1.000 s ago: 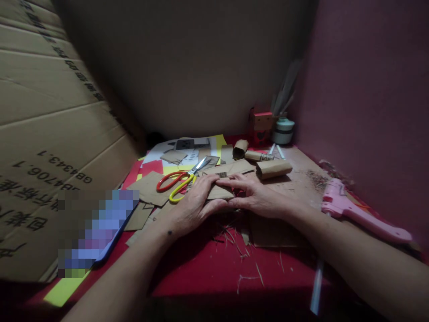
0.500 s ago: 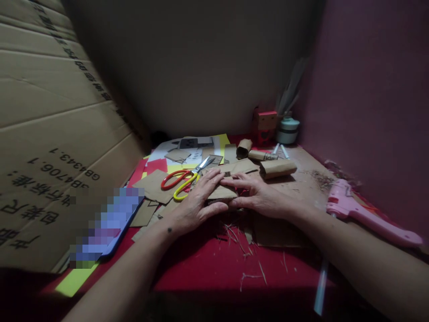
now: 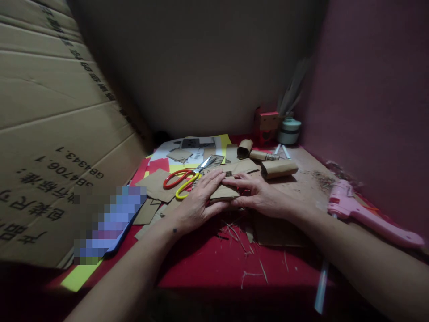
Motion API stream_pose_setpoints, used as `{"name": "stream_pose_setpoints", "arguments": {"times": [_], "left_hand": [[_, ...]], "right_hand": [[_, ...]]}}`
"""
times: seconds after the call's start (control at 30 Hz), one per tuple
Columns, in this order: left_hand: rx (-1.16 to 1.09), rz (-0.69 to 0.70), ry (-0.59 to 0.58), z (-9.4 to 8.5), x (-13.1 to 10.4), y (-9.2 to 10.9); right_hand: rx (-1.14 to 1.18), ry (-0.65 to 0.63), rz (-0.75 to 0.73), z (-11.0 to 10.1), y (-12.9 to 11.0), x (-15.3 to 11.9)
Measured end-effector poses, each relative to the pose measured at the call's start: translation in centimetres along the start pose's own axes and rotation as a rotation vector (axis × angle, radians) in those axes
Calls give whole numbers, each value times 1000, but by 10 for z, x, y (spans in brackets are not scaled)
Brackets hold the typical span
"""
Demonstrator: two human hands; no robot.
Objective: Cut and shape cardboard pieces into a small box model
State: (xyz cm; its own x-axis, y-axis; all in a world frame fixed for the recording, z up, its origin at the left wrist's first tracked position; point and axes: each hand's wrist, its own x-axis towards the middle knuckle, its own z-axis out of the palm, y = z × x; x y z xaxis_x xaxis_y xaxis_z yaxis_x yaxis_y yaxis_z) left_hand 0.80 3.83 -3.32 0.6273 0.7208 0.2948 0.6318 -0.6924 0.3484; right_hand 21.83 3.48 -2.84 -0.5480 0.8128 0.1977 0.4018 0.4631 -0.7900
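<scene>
Both hands meet at the middle of the table around a small cardboard piece. My left hand rests on its left side, with the fingers over the top and the thumb along the near edge. From the right, my right hand grips the same piece between thumb and fingers. Just left of my left hand lie scissors with one red and one yellow handle, their blades slightly apart. Behind the hands is another flat cardboard strip. The underside of the held piece is hidden.
Cardboard rolls lie behind my right hand. A pink glue gun rests at the right. A large cardboard sheet stands left, near a blue pixelated object. A red box and teal pot stand behind.
The whole view has shifted slightly, so things appear a little further right. Both hands keep nearly the same hold on the cardboard piece.
</scene>
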Motion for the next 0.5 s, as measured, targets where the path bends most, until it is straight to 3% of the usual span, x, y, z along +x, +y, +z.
{"name": "stream_pose_setpoints", "arguments": {"times": [0.5], "left_hand": [[2,-22,-25,0,0,-1]], "right_hand": [[46,-8,-12,0,6,3]]}}
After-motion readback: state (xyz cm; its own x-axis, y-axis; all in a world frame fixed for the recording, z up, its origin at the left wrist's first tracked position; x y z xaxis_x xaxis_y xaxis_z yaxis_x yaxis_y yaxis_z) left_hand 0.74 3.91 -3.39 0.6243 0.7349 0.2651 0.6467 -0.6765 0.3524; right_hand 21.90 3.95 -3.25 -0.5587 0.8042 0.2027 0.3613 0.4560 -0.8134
